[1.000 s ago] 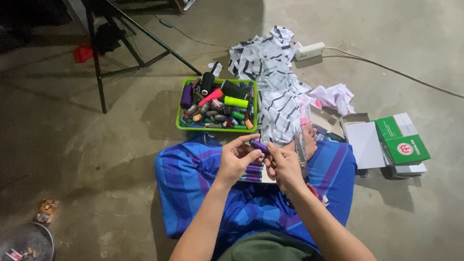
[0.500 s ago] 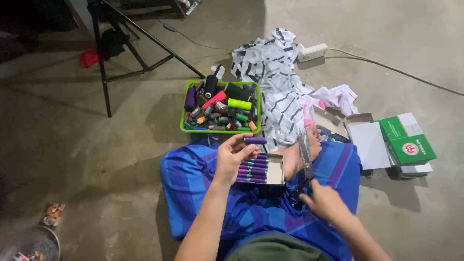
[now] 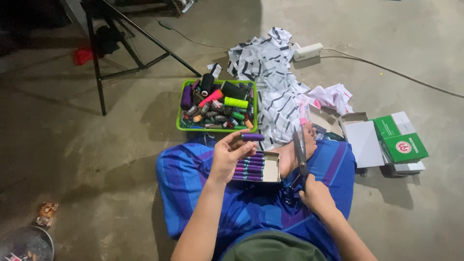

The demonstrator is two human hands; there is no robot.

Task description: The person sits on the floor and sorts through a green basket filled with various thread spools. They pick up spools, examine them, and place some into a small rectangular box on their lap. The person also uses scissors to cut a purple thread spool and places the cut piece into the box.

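My left hand (image 3: pixel 226 155) holds a small purple thread spool (image 3: pixel 252 137) between thumb and fingers, just above an open cardboard box (image 3: pixel 273 168) lined with several purple spools (image 3: pixel 250 167). The box rests on my lap, on blue striped cloth (image 3: pixel 193 183). My right hand (image 3: pixel 316 195) grips the handles of a pair of scissors (image 3: pixel 299 152), blades pointing up and away from me, to the right of the box.
A green basket (image 3: pixel 217 129) full of mixed thread spools sits on the concrete floor ahead. Black-and-white patterned fabric (image 3: pixel 273 82) lies beyond it. Open white and green boxes (image 3: pixel 386 140) lie at right, a power strip (image 3: pixel 308 51) and cable behind, black stand legs (image 3: pixel 99 72) at left.
My hands, together on the purple spool a second ago, have parted. The right hand dropped back to my lap and now holds scissors upright; the left keeps the spool.
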